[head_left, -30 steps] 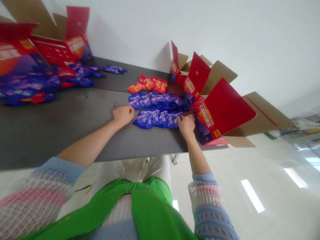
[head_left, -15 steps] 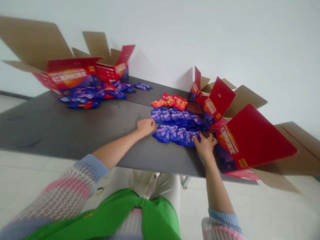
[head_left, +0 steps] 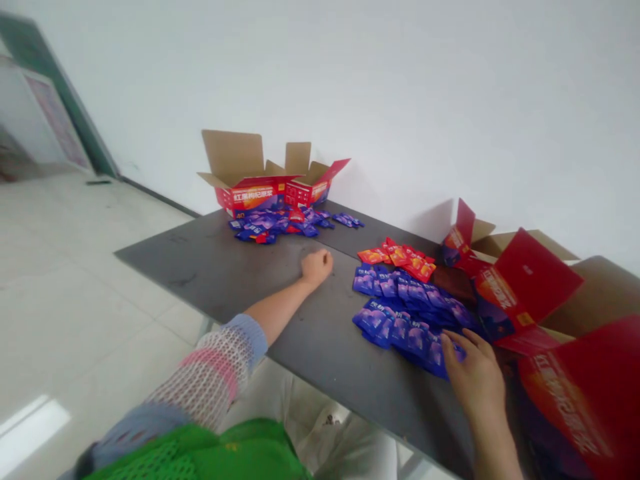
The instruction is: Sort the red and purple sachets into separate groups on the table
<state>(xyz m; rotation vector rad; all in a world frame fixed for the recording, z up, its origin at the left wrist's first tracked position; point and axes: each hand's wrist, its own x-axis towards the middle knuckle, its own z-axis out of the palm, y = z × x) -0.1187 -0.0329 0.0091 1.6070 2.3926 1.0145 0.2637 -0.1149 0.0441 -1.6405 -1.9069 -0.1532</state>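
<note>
My left hand is curled into a fist over the dark table, with nothing showing in it. It is between a loose heap of blue and red pouches and the sorted rows. My right hand is at the right end of the front row of blue pouches, thumb and fingers apart, touching the last pouches. Behind lies a second row of overlapping blue pouches. Beyond that is a small group of red pouches. The undersides of my right fingers are partly hidden.
Open red cartons stand at the table's far left end. More open red cartons line the right side, flaps spread, close to my right hand. A few blue pouches lie near the wall. The dark table ends toward the left floor.
The view has swung left. My left hand has moved away from the blue rows, leftward toward the loose heap, still closed. My right hand stays by the front row's right end.
</note>
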